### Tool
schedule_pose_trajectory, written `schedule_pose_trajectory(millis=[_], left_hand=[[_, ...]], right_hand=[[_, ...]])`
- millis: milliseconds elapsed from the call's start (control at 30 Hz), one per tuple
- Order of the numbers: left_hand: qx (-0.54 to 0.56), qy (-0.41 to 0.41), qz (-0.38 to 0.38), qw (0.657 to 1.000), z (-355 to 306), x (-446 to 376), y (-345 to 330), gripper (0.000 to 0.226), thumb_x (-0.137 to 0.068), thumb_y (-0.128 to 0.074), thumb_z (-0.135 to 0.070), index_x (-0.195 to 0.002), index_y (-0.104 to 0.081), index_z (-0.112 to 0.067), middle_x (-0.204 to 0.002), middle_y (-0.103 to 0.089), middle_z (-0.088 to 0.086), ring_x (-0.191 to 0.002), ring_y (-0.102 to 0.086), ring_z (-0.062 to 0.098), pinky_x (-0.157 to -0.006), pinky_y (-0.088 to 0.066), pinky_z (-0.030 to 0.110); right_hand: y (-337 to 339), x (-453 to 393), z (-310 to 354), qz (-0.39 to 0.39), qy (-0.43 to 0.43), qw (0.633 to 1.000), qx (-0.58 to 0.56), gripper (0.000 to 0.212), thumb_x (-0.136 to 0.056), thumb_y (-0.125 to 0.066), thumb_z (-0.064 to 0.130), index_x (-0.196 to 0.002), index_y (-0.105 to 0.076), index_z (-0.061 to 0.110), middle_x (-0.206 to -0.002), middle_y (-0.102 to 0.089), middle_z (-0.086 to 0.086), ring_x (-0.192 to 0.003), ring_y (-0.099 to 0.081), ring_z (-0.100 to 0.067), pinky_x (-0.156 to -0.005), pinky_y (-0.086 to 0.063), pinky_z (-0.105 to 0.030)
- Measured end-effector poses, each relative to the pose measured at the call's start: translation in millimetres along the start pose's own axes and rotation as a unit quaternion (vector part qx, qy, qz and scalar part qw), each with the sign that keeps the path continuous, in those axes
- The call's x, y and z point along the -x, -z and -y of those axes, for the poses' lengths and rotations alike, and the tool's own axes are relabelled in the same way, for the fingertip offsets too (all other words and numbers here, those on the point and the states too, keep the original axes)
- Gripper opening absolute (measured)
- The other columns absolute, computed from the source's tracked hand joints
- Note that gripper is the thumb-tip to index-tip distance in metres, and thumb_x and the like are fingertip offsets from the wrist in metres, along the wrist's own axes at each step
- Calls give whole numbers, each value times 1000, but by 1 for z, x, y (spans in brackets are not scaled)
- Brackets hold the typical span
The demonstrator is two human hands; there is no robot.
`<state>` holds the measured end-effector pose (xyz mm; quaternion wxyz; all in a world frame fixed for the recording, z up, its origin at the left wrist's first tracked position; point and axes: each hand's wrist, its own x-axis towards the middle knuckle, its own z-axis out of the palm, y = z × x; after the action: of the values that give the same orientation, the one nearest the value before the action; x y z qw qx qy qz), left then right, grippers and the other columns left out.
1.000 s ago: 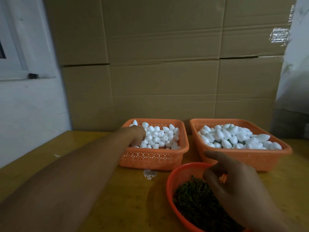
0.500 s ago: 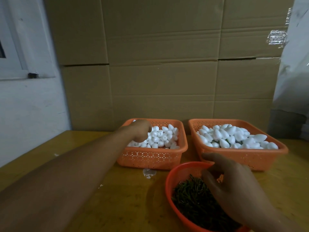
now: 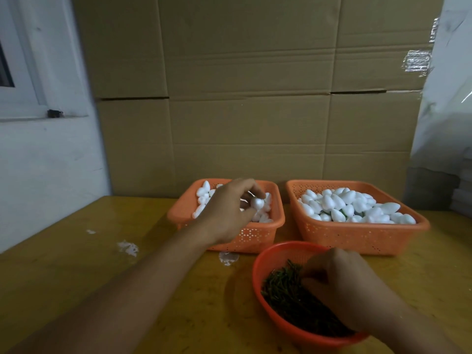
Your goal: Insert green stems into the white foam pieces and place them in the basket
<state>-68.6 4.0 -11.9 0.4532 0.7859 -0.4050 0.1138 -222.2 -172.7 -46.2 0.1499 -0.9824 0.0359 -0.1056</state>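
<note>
Left hand (image 3: pixel 229 213) now lifted clear of left basket (image 3: pixel 277 221), pinching one white foam piece (image 3: pixel 257 202) at fingertips; a second ago it was buried in the pile. Right hand (image 3: pixel 342 287) has dropped into round bowl (image 3: pixel 258 267), fingers curled among green stems (image 3: pixel 283 290) (whether stem is actually gripped, cannot tell). Means: foam secured, stem pick under way, insertion next. Right basket (image 3: pixel 357 238) holds finished-looking pieces, green showing between.

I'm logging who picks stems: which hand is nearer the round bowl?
Right. The right hand reaches into the bowl among stems; the left hand is over the left basket.
</note>
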Motion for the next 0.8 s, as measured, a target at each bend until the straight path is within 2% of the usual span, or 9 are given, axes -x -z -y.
schedule_pose_trajectory(millis=[67, 167, 233, 300, 367, 500, 667, 800], left_hand=[[66, -1, 7, 998, -7, 17, -9, 15, -90, -66, -2, -98, -64, -14, -104, -67, -6, -96, -67, 5, -85, -56, 22], [120, -10, 31, 992, -14, 39, -24, 16, -91, -67, -7, -103, -64, -17, -104, -68, -4, -102, -67, 9, -91, -56, 27], [139, -14, 44, 989, -16, 50, -33, 25, -91, -66, -8, -110, -61, -24, -106, -67, -7, -104, -66, 11, -90, -56, 29], [150, -16, 58, 987, -18, 58, -39, 34, -93, -63, -10, -116, -57, -34, -108, -65, -10, -107, -66, 11, -89, -55, 27], [179, -9, 65, 982, -20, 62, -43, 33, -96, -60, -11, -118, -58, -35, -108, -66, -5, -104, -67, 15, -88, -57, 31], [278, 39, 65, 958, -23, 68, -46, 23, -99, -58, -10, -117, -66, -22, -106, -69, 5, -94, -71, 23, -81, -58, 33], [371, 79, 82, 922, -21, 74, -44, 34, -92, -65, -2, -123, -64, -16, -100, -71, 9, -89, -70, 26, -78, -55, 30], [416, 109, 79, 899, -21, 73, -41, 28, -92, -65, -15, -120, -64, -17, -91, -68, 11, -80, -67, 25, -71, -54, 30]], right_hand=[[-1, -1, -2, 28, -4, 1000, 10, 15, -90, -65, 29, -100, -75, 34, -96, -74, 13, -88, -67, -4, -85, -56, -27], [-1, -1, -2, 44, 2, 999, 30, 13, -92, -62, 35, -95, -73, 31, -91, -72, 10, -84, -65, -6, -81, -55, -28], [-2, 0, -1, 56, 11, 997, 45, 21, -91, -60, 46, -94, -71, 29, -88, -70, 8, -82, -62, -6, -79, -54, -29], [-4, 2, 0, 79, 13, 995, 64, 30, -87, -59, 58, -100, -67, 32, -93, -67, 10, -90, -58, -5, -82, -54, -31], [-4, 3, 0, 98, 15, 991, 88, 38, -83, -59, 63, -108, -65, 35, -101, -64, 13, -100, -54, -6, -86, -54, -33], [-2, 3, 2, 109, 17, 987, 116, 27, -85, -61, 52, -99, -67, 29, -94, -63, 13, -94, -55, -7, -81, -54, -32], [-1, 2, 7, 110, -6, 989, 96, 15, -87, -59, 29, -87, -71, 21, -85, -70, 4, -80, -64, -12, -76, -57, -37], [-3, 2, 6, 69, -12, 995, 75, 14, -86, -60, 30, -91, -72, 25, -88, -70, 6, -83, -65, -12, -78, -57, -37]])
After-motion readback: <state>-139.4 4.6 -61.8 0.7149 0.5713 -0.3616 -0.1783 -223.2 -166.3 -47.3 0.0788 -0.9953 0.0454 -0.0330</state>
